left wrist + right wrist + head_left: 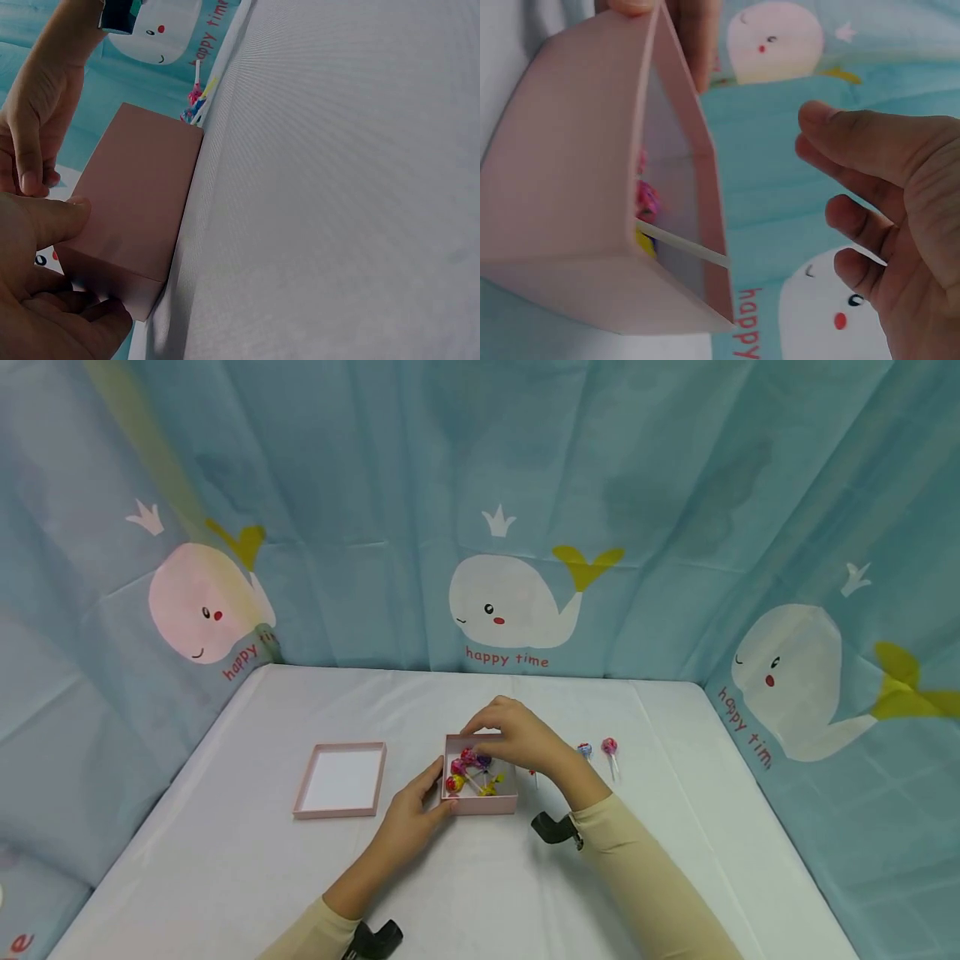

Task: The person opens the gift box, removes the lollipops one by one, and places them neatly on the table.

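White cloth [480,877] lies under an open pink box [486,807].
The left hand [411,814] grips its left side; the right hand [521,739], empty, fingers loosely bent, hangs above; wrapped lollipops [455,783] lie inside, loose lollipops [610,747] to the right.

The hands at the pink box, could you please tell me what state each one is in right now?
Left hand: closed, holding the pink box by its corner.
Right hand: open above the box, holding nothing.

White-clothed tbl [480,885] w/ pink-rimmed lid [341,782] at L, open pink box [485,807] ctr, lollipops [610,747] R.
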A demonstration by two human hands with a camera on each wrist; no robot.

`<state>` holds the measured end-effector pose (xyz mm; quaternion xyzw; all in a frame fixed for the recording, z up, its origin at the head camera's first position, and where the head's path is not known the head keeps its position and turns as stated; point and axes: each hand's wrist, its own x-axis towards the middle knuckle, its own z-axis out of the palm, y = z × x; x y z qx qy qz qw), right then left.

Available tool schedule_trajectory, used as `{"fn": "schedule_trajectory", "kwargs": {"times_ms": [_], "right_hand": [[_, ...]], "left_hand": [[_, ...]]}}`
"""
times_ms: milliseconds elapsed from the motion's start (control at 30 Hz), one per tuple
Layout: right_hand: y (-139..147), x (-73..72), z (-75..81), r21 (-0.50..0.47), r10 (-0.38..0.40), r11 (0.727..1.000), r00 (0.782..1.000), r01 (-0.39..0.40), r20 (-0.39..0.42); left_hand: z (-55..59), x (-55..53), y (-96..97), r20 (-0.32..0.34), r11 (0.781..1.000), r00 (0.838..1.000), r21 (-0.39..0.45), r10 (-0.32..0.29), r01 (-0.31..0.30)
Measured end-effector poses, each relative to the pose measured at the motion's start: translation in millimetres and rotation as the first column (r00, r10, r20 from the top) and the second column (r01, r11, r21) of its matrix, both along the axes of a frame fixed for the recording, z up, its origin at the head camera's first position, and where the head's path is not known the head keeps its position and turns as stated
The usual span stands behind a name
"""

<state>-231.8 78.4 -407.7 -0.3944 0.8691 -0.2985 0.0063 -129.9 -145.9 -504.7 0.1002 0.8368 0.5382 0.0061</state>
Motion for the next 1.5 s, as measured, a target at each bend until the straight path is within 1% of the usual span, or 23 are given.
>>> {"fn": "schedule_trajectory", "kwargs": {"times_ms": [133,333,500,600,800,900,967,1033,1167,1233,1367,1500], "right_hand": [[-8.4,-0.8,-8.1,0.013,0.019,1.000,0.998,-0.020,0.052],[-18.4,-2.1,-23.4,0.092,0.026,0.995,0.997,-0.033,0.076],[-25.0,-0.5,-33.4,0.120,0.027,0.992,0.994,-0.040,0.107],[-27.6,0.0,-39.6,0.141,0.023,0.989,0.994,-0.037,0.104],[-28.5,1.0,-47.2,0.134,0.017,0.990,0.992,-0.034,0.124],[-28.8,0.9,-53.4,0.136,0.018,0.990,0.992,-0.035,0.129],[-29.6,1.0,-57.7,0.154,0.018,0.987,0.993,-0.036,0.115],[-30.5,1.4,-61.2,0.180,0.018,0.983,0.997,-0.033,0.081],[-32.8,3.2,-62.4,0.234,0.033,0.972,0.999,-0.032,0.001],[-33.8,3.7,-62.2,0.259,0.045,0.965,0.999,-0.037,-0.026],[-35.1,3.8,-62.6,0.303,0.066,0.952,0.996,-0.045,-0.060],[-35.5,3.2,-63.9,0.314,0.081,0.948,0.993,-0.052,-0.080]], "left_hand": [[-0.8,-0.5,-0.5,-0.002,1.000,1.000,-0.006,-0.004,0.004],[-1.0,-0.4,-0.8,-0.005,1.000,1.000,-0.006,-0.011,0.011],[-1.0,0.5,-0.8,0.004,1.000,1.000,-0.002,-0.014,0.014],[-0.9,0.7,-0.6,0.006,1.000,1.000,-0.010,-0.014,0.014],[-1.1,0.2,-0.6,0.003,1.000,1.000,-0.021,-0.015,0.015],[-1.0,0.3,-0.9,0.000,1.000,1.000,-0.022,-0.011,0.011],[-0.7,0.4,-1.3,-0.002,1.000,1.000,-0.021,-0.010,0.010],[-0.5,0.1,-1.6,-0.003,1.000,1.000,-0.009,-0.013,0.013],[-0.6,-0.6,-1.8,-0.008,1.000,1.000,-0.001,-0.021,0.021],[-1.0,-0.9,-1.9,-0.011,1.000,1.000,-0.002,-0.022,0.022],[-1.6,-1.1,-2.0,-0.017,1.000,1.000,-0.005,-0.023,0.023],[-1.1,-0.7,-1.6,-0.012,1.000,1.000,-0.006,-0.024,0.024]]}}
